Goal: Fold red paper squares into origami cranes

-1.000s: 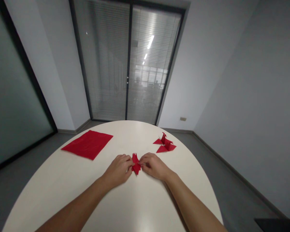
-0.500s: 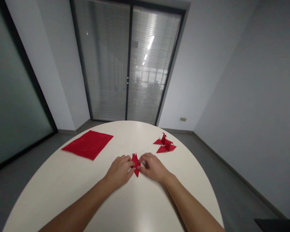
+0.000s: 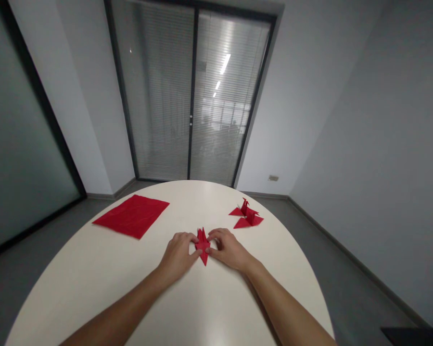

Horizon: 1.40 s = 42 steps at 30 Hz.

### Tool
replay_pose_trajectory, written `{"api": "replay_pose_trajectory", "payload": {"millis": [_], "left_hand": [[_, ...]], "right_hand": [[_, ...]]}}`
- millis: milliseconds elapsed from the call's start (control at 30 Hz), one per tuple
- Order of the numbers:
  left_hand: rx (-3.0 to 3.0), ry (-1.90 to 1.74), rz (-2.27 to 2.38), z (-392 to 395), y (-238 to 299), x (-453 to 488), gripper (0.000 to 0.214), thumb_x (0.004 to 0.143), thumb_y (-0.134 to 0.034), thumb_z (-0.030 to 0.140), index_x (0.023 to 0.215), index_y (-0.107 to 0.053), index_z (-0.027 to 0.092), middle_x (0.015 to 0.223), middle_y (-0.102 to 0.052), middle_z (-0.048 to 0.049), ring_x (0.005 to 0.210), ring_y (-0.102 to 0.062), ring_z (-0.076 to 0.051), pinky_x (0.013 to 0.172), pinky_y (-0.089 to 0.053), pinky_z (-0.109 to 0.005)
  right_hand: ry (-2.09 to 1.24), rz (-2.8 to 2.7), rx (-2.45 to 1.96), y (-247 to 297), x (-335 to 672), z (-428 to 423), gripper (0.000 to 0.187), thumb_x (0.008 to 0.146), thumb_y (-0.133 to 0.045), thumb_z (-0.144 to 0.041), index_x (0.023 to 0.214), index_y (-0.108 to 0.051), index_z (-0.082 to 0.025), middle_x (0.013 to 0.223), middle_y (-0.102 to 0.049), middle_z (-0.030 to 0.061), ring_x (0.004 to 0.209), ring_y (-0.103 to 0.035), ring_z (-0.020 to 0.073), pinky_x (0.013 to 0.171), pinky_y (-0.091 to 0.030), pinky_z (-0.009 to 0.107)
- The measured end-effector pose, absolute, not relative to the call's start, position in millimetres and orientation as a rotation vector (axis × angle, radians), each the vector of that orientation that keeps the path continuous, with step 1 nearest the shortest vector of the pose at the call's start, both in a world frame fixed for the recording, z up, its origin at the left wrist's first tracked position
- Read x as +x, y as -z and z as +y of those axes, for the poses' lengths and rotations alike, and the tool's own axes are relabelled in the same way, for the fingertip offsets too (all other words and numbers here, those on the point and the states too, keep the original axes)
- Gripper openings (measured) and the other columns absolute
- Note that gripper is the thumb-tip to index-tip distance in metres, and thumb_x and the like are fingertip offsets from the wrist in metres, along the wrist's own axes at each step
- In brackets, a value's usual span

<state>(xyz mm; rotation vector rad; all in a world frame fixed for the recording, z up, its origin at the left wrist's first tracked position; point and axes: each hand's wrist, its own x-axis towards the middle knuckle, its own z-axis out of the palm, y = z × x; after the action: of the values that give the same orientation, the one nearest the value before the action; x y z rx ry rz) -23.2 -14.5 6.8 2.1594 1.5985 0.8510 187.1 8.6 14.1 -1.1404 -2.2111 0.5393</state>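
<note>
A small piece of folded red origami paper [image 3: 202, 246] lies on the table between my hands, with narrow points at its far end and one broad point toward me. My left hand [image 3: 180, 251] touches its left edge, thumb and forefinger apart in a loose curve. From the right, my right hand [image 3: 228, 247] holds the other edge between thumb and fingers. Two finished-looking red paper cranes [image 3: 246, 214] stand close together beyond my right hand. A flat red paper sheet [image 3: 133, 216] rests beyond my left hand.
The round white table [image 3: 198, 307] fills the lower view, its curved edge falling off to grey floor on both sides. Behind it stands a glass door [image 3: 191, 96] with blinds. A dark object [image 3: 414, 335] shows at the lower right corner.
My left thumb and forefinger have spread apart, showing more of the folded paper's left side. The right hand has barely moved. The cranes and the flat sheet are where they were.
</note>
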Motion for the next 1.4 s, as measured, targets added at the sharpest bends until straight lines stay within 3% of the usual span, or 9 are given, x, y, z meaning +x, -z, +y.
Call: {"api": "replay_pose_trajectory", "payload": {"millis": [133,233,400,600,800,933,1000,1133,1400], "left_hand": [[2.074,-0.896,1.564,-14.2,-8.2,-21.4,0.028,0.079,-0.074,0.015,0.106,-0.066,0.017,0.108,-0.073,-0.0087,0.109,-0.064,-0.027,0.097,-0.047,-0.038],[2.005,-0.927,1.569,-13.1,-7.1,-20.6,0.039,0.077,-0.076,0.013,0.114,-0.064,0.016,0.107,-0.073,-0.01,0.109,-0.064,-0.027,0.098,-0.047,-0.039],[1.954,-0.952,1.592,-10.9,-3.0,-19.7,0.049,0.074,-0.076,0.014,0.121,-0.061,0.016,0.108,-0.073,-0.0101,0.112,-0.064,-0.028,0.1,-0.047,-0.042],[1.912,-0.981,1.623,-10.6,-3.1,-19.3,0.064,0.069,-0.079,0.015,0.13,-0.057,0.016,0.11,-0.074,-0.0107,0.114,-0.064,-0.031,0.103,-0.044,-0.046],[1.739,-1.087,1.364,-7.6,-4.2,-17.4,0.048,0.075,-0.07,0.011,0.121,-0.059,0.016,0.09,-0.076,-0.0041,0.088,-0.071,-0.024,0.087,-0.051,-0.037],[1.729,-1.175,1.25,-6.9,-10.8,-16.7,0.018,0.08,-0.067,0.014,0.097,-0.067,0.02,0.096,-0.076,-0.0049,0.094,-0.071,-0.023,0.089,-0.051,-0.034],[1.797,-1.224,1.269,-7.7,-15.8,-18.1,0.011,0.082,-0.066,0.016,0.091,-0.069,0.021,0.097,-0.076,-0.0044,0.096,-0.069,-0.023,0.091,-0.05,-0.036],[2.098,-1.311,1.27,-9.6,-22.2,-24.7,0.014,0.085,-0.061,0.012,0.089,-0.069,0.022,0.095,-0.074,-0.0023,0.096,-0.065,-0.023,0.091,-0.048,-0.037],[2.651,-0.795,1.3,-8.3,-17.6,-33.1,0.018,0.088,-0.057,0.006,0.09,-0.067,0.021,0.094,-0.072,-0.0033,0.094,-0.063,-0.024,0.084,-0.045,-0.037]], "right_hand": [[-0.628,-2.099,-1.186,-9.4,185.7,9.4,0.024,0.077,-0.079,-0.025,0.1,-0.072,-0.021,0.109,-0.072,0.0063,0.104,-0.063,0.0263,0.095,-0.047,0.039],[-0.698,-2.052,-1.213,-7.8,183.7,10.2,0.023,0.075,-0.078,-0.023,0.097,-0.073,-0.021,0.096,-0.071,0.0031,0.087,-0.061,0.0215,0.08,-0.047,0.032],[-0.841,-1.987,-1.239,-10.3,180.7,10.3,0.023,0.073,-0.078,-0.02,0.095,-0.073,-0.019,0.077,-0.064,-0.0023,0.066,-0.048,0.0134,0.062,-0.037,0.025],[-1.062,-1.853,-1.112,-9.8,180.3,10.9,0.024,0.071,-0.076,-0.016,0.093,-0.068,-0.019,0.079,-0.062,-0.0033,0.064,-0.046,0.012,0.06,-0.036,0.025],[-1.17,-1.705,-0.973,-7.2,175.6,10.8,0.033,0.071,-0.076,-0.017,0.099,-0.059,-0.021,0.098,-0.067,0.0012,0.077,-0.061,0.0151,0.069,-0.047,0.028],[-1.06,-1.662,-0.919,-9.6,172.6,10.2,0.045,0.076,-0.076,-0.02,0.117,-0.058,-0.024,0.106,-0.069,0.0029,0.088,-0.065,0.0175,0.084,-0.051,0.034],[-0.936,-1.727,-0.926,-12.6,172.9,9.5,0.037,0.08,-0.073,-0.019,0.115,-0.063,-0.024,0.101,-0.071,0.0033,0.097,-0.066,0.0203,0.091,-0.05,0.037],[-0.668,-1.889,-0.889,-19.1,176.7,8.1,0.012,0.086,-0.068,-0.016,0.094,-0.072,-0.023,0.095,-0.073,0.004,0.092,-0.065,0.0207,0.087,-0.05,0.036],[-0.528,-2.296,-0.842,-17.4,185.8,8.6,0.026,0.087,-0.065,-0.008,0.104,-0.075,-0.023,0.102,-0.073,0.0052,0.096,-0.066,0.02,0.09,-0.051,0.034]]}}
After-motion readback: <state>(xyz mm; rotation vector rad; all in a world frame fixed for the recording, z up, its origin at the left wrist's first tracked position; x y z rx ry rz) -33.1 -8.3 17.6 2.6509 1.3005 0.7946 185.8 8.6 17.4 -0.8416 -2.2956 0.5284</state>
